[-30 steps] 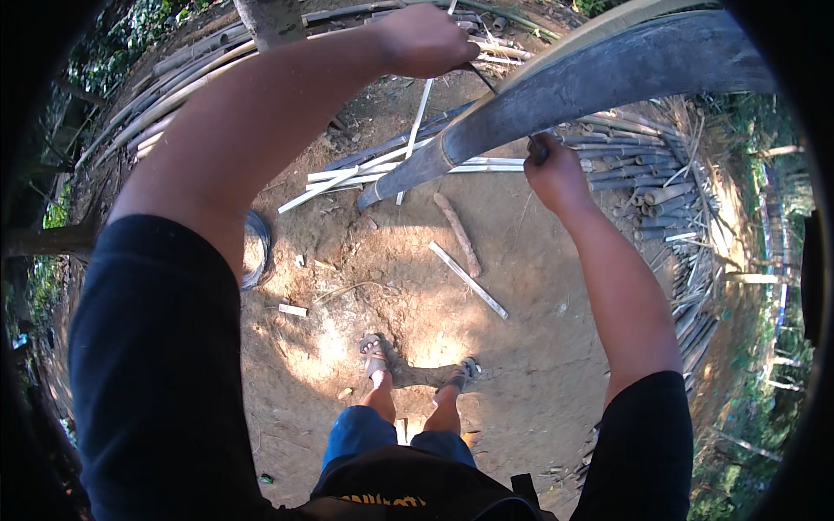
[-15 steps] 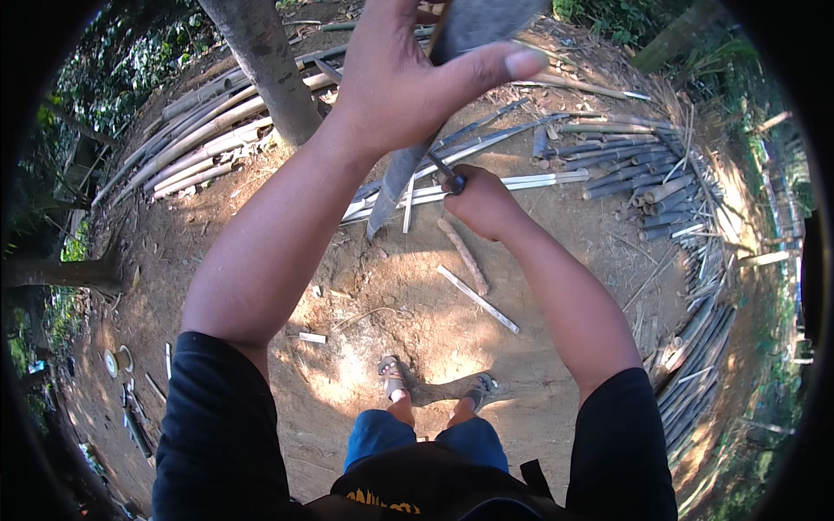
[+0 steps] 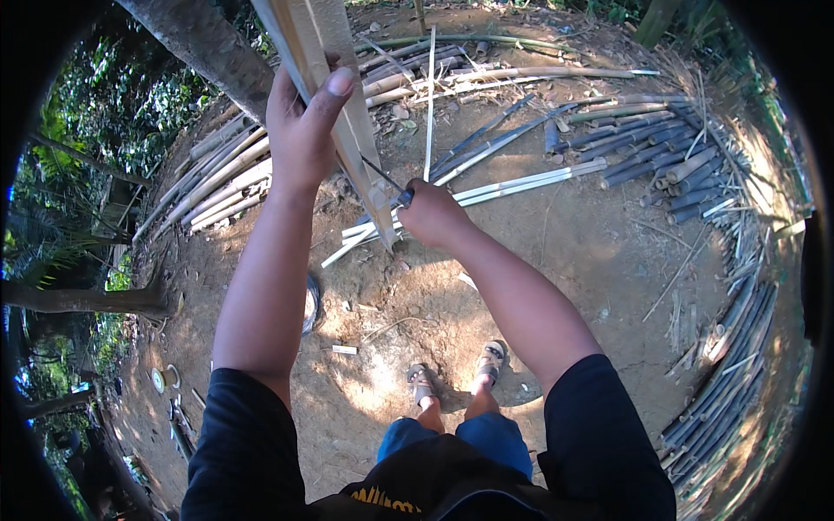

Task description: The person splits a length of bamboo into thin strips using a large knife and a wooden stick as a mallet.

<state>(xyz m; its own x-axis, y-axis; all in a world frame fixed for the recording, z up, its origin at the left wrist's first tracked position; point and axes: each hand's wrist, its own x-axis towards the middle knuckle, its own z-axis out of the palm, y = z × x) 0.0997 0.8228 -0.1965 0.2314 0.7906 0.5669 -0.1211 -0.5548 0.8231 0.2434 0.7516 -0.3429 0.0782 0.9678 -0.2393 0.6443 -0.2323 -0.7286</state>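
Evidently, the left hand (image 3: 301,143) wraps the split bamboo (image 3: 356,117), slanting down ahead of the person; a loosened grip could let it twist. Rightward, a thin blade (image 3: 385,174) reaches its lower part, handle enclosed by the right hand (image 3: 432,215); a sudden slip might swing it toward the legs (image 3: 483,399).

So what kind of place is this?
Probably an outdoor bamboo-working yard. Stacks of cut bamboo poles lie around on bare dirt ground, a split bamboo length is being held over it, and a tree trunk and greenery stand at the edge.
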